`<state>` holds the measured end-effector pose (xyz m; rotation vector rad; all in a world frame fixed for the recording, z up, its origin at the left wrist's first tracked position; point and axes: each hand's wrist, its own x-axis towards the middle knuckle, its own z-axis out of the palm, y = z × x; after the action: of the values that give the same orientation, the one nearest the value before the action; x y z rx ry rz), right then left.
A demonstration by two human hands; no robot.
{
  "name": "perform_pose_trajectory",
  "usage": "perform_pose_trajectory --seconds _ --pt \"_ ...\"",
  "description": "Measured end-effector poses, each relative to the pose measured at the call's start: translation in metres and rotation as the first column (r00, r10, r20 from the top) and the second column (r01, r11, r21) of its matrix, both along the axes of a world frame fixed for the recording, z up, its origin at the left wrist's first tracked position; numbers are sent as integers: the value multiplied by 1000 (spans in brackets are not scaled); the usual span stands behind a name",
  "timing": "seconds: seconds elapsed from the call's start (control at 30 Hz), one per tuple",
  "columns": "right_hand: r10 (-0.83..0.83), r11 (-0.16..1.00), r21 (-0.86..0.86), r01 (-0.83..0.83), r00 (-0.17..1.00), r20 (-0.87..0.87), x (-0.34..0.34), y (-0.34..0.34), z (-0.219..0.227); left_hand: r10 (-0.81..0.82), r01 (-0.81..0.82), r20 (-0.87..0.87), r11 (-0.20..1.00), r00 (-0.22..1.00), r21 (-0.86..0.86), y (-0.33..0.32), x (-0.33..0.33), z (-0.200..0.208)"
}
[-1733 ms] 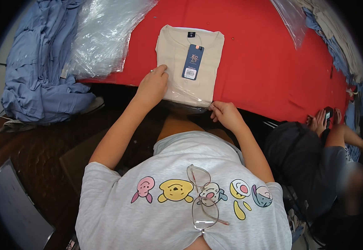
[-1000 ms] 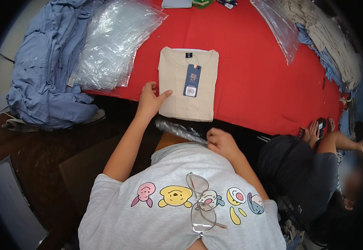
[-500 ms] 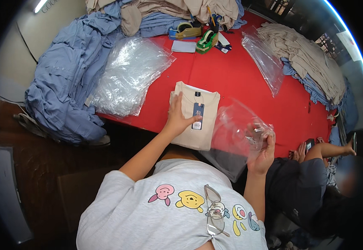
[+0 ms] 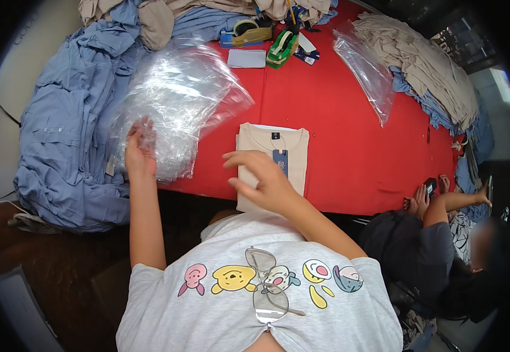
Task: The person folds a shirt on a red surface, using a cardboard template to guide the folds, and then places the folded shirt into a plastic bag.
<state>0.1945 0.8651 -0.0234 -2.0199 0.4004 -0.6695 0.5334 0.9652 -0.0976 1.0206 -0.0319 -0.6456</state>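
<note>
Beige shirt (image 4: 298, 159): is lying folded on the red counter (image 4: 354, 158)
Right hand (image 4: 261, 179): is hovering over it — fingers standing wide
Left hand (image 4: 140, 149): is touching clear bags (image 4: 176, 97) — cannot tell whether fingers are gripping

Notepad (image 4: 247, 58), green tape dispenser (image 4: 281, 52), possibly a phone (image 4: 430, 186)

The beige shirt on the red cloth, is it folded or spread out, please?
Folded: the beige shirt lies as a compact, straight-sided rectangle, though the right hand hides part of it.
</note>
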Motion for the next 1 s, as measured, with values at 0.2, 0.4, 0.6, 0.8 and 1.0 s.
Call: perform_pose_trajectory --seconds 0.2,0.4,0.6,0.8,1.0 --pt "-723 550 144 823 555 -411 -106 -16 -144 160 -120 -204 974 966 192 17 109 -121" --pt "-577 155 636 756 592 -562 -143 9 -169 -120 284 -508 923 853 258 28 37 -60" --pt "-384 70 750 658 712 -588 -102 0 -137 -619 810 -548 547 562 213 28 -102 -93" --pt "-197 -3 914 405 896 -397 -84 -1 -136 -761 792 -271 476 589 382 -44 -189 -95" --pt "-399 217 868 448 852 -340 -105 -6 -131 -837 878 -282 411 470 244 -88 -206 -72"
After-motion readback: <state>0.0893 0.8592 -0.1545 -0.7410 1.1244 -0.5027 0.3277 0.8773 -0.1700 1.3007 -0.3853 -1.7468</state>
